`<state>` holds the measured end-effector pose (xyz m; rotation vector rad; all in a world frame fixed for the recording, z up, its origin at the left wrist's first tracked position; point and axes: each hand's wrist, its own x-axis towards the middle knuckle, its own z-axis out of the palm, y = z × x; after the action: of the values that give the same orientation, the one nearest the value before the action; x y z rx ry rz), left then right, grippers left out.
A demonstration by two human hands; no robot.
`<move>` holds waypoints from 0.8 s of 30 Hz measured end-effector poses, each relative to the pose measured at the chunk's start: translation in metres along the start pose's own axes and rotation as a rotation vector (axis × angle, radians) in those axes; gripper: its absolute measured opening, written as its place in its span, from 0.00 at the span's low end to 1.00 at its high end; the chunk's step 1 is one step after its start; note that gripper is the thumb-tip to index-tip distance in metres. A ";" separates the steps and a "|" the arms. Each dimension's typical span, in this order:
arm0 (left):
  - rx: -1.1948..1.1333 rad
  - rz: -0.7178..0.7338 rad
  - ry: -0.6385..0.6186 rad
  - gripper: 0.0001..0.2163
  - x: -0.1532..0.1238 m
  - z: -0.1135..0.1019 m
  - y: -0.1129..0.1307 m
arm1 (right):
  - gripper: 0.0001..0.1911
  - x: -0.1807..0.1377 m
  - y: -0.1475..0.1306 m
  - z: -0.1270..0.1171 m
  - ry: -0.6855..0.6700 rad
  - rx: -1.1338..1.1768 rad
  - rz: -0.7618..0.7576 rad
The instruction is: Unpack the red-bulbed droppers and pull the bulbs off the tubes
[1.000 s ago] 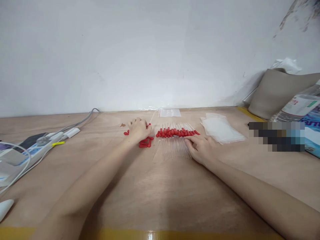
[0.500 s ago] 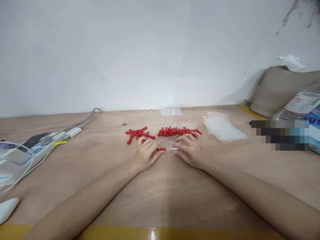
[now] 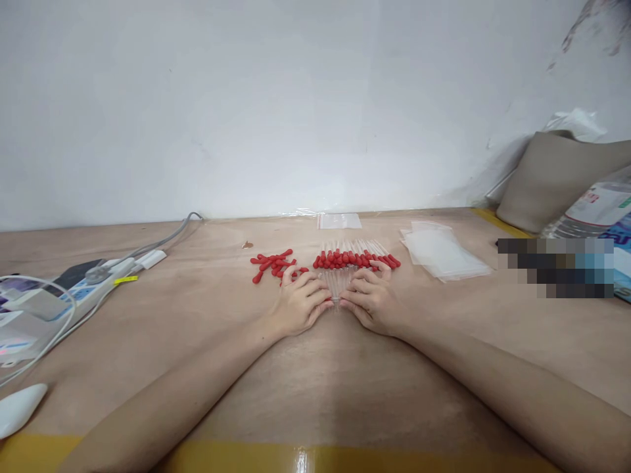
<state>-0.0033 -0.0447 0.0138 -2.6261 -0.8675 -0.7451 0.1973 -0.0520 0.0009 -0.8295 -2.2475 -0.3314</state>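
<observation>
At six o'clock from the row of red-bulbed clear droppers (image 3: 352, 260), the left hand (image 3: 300, 303) and right hand (image 3: 373, 302) pinch a slim clear tube with a red bulb (image 3: 336, 300), mostly finger-hidden; its long axis lies crosswise, bulb toward nine o'clock, tube toward three.

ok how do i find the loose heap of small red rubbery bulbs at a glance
Below the plain white wall is a brown wood-grained tabletop; look on it just beyond the person's left hand. A loose heap of small red rubbery bulbs lies there, jumbled. Unlike the tidy row of red bulbs to the right, whose slim clear tubes point towards the wall, these show no tubes.
</observation>
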 end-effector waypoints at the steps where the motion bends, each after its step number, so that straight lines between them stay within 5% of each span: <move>1: 0.007 0.015 -0.017 0.08 0.000 -0.002 0.001 | 0.11 -0.001 0.000 -0.002 -0.002 -0.010 -0.012; 5: 0.036 0.014 0.008 0.08 -0.009 -0.008 -0.008 | 0.10 -0.008 0.009 -0.012 0.023 -0.050 -0.029; 9: 0.093 -0.155 0.104 0.08 -0.027 -0.015 -0.036 | 0.10 -0.016 0.026 -0.015 0.179 -0.110 0.181; 15: -0.123 -0.445 0.235 0.10 -0.027 -0.018 -0.069 | 0.11 -0.010 0.021 -0.008 0.039 -0.206 0.309; 19: -0.112 -0.693 0.187 0.13 -0.028 -0.018 -0.089 | 0.12 -0.010 0.019 -0.007 0.050 -0.221 0.430; 24: -0.198 -0.789 0.134 0.14 -0.036 -0.017 -0.101 | 0.09 -0.013 0.023 -0.002 0.054 -0.216 0.473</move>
<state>-0.0969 0.0108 0.0175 -2.3002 -1.8996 -1.2155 0.2199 -0.0415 -0.0071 -1.4111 -1.9113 -0.3673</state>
